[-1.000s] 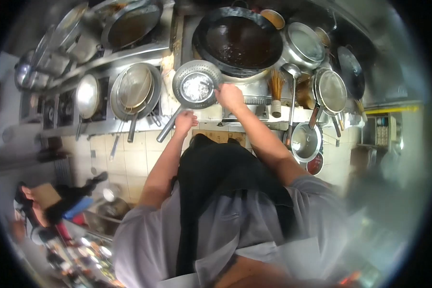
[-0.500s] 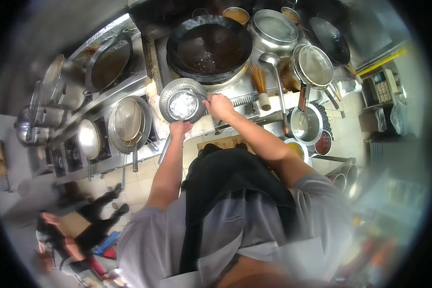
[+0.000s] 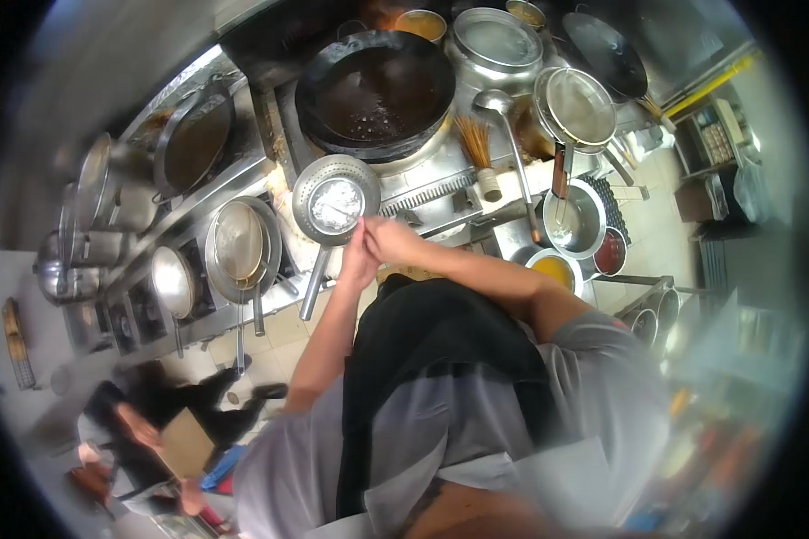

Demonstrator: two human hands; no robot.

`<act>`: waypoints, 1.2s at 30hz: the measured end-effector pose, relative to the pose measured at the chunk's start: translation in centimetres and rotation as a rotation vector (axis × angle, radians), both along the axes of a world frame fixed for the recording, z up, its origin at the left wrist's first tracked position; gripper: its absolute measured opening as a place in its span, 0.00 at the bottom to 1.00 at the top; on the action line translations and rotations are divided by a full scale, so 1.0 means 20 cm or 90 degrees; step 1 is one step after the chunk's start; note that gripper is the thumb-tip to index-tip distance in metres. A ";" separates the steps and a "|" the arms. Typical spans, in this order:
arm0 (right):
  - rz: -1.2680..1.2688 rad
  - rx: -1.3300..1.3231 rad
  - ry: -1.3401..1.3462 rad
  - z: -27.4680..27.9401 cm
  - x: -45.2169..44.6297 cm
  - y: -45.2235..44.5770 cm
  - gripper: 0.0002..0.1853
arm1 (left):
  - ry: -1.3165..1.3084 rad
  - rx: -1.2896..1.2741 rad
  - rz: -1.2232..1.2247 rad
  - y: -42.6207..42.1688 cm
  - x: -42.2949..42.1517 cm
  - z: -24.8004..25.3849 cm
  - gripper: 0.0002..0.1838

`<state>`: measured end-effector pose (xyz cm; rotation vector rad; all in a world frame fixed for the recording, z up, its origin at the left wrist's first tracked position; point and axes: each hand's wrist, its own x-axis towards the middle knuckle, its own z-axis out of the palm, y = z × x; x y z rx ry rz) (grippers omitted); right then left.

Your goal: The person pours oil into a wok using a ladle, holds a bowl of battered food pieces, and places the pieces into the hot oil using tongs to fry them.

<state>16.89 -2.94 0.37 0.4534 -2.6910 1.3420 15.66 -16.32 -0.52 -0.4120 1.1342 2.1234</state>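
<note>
My left hand and my right hand are closed and pressed together just below the wok, with fingertips meeting. Whatever they may hold is too small or hidden to make out. Right beside them, a perforated metal strainer rests at the counter's front, its handle pointing toward me, left of my left forearm. In the strainer's middle lies a bright, shiny whitish mass whose kind I cannot tell. Behind stands a large black wok with dark liquid and some bubbles.
At right are a bamboo brush, a ladle, wire strainers, a steel pot and a yellow-filled container. More strainers and a pan sit left. Another person is at lower left.
My right hand has moved down and left from the strainer's right side to meet my left hand. The left hand has shifted right, off the strainer's near rim. Flame shows behind the wok.
</note>
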 end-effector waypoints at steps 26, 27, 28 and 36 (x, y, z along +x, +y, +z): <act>-0.644 0.234 -0.547 0.29 0.54 1.97 0.23 | 0.058 -0.238 0.060 0.02 0.03 -0.20 0.19; -0.645 0.259 -0.538 0.27 0.57 2.01 0.24 | 0.058 -0.230 0.063 0.01 0.04 -0.21 0.19; -0.646 0.283 -0.527 0.25 0.60 2.05 0.24 | 0.056 -0.231 0.065 0.01 0.06 -0.22 0.19; -0.743 0.354 -0.010 0.38 0.61 1.78 0.21 | 0.040 -0.233 0.137 0.00 0.19 -0.27 0.20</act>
